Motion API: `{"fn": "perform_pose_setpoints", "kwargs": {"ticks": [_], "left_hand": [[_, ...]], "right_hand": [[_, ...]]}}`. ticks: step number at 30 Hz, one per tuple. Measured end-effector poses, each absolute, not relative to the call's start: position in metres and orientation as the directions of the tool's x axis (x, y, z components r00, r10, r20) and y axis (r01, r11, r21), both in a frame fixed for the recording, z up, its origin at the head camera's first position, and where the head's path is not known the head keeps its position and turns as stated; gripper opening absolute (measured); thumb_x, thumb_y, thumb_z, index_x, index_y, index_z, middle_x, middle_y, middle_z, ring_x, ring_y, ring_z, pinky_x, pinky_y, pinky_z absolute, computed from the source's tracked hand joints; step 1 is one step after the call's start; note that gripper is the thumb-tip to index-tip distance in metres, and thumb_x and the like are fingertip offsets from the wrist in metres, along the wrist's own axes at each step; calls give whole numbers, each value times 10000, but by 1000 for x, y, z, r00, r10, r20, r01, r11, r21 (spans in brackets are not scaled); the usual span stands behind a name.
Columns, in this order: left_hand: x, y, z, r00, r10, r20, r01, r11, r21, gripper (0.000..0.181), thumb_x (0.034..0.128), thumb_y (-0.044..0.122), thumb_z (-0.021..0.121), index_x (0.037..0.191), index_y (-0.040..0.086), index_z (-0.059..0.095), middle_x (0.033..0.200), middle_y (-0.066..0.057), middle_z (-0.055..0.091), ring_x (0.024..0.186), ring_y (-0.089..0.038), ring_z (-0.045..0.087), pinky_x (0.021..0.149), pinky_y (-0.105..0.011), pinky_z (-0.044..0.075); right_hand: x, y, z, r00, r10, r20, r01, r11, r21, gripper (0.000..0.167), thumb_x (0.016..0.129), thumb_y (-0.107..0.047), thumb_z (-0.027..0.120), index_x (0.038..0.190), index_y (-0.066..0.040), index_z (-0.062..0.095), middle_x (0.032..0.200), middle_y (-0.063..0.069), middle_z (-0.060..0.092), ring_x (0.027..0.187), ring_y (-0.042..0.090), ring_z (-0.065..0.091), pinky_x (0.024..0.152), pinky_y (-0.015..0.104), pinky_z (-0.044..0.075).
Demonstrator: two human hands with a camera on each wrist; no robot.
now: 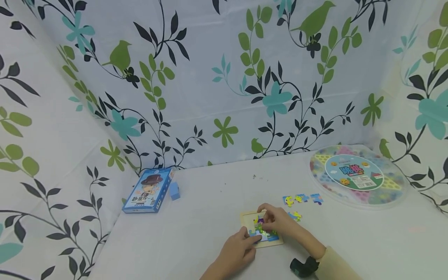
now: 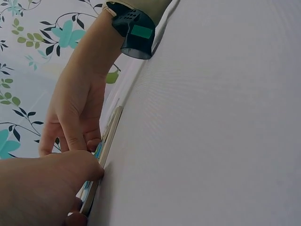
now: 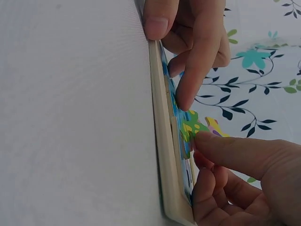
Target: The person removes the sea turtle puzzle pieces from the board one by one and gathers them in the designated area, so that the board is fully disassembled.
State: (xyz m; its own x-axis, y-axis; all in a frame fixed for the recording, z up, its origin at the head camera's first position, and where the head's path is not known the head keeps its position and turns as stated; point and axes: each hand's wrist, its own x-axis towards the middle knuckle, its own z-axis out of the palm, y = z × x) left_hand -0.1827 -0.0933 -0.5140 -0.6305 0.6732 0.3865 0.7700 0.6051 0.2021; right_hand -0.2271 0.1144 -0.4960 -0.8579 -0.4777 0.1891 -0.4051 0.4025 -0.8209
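Note:
A small jigsaw puzzle in a wooden frame [image 1: 276,243] lies on the table. My left hand [image 1: 235,251] holds the frame at its near left corner, with the thumb at the edge and a finger on the picture. Between thumb and fingers, my right hand [image 1: 280,222] pinches a green, yellow-dotted puzzle piece [image 3: 194,126] over the board. The right wrist view shows that piece tilted against the pieces in the frame; whether it is seated I cannot tell. Several loose puzzle pieces [image 1: 301,198] lie beyond the right hand, and others [image 1: 296,216] lie right beside it.
At the back left stand a blue card-game box [image 1: 147,191] and a small blue block [image 1: 174,191]. A round, clear-lidded container [image 1: 357,175] of colourful bits lies at the back right. Patterned cloth [image 1: 196,97] hangs round the table. A dark device [image 1: 303,267] sits on the right wrist.

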Motion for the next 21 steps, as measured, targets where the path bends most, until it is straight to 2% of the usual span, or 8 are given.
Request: {"fn": "perform_pose_setpoints", "kwargs": {"ticks": [9,17,21], "left_hand": [[-182,-95,-512,-647,679,347,759,615,214,348,777,184,612,1124,182,642,783,91,330,575,12,306,490,-118,260],[-180,-92,-507,-621,694,366,781,590,206,369,772,154,596,1135,201,637,766,87,275,545,12,259,468,-113,239],[-180,-92,-507,-619,692,370,782,588,207,352,778,158,596,1123,206,644,767,89,267,546,14,249,466,-112,234]], "right_hand": [[-226,115,-494,-827,-536,169,-430,408,-805,215,754,-31,678,956,-45,605,673,-67,535,588,58,471,547,223,420],[-227,118,-497,-857,-496,140,-382,429,-818,208,716,0,692,858,-76,559,705,-47,545,602,75,484,551,228,427],[-228,118,-498,-849,-508,145,-387,413,-824,195,719,5,683,853,-71,563,709,-45,559,603,78,491,548,227,429]]}}
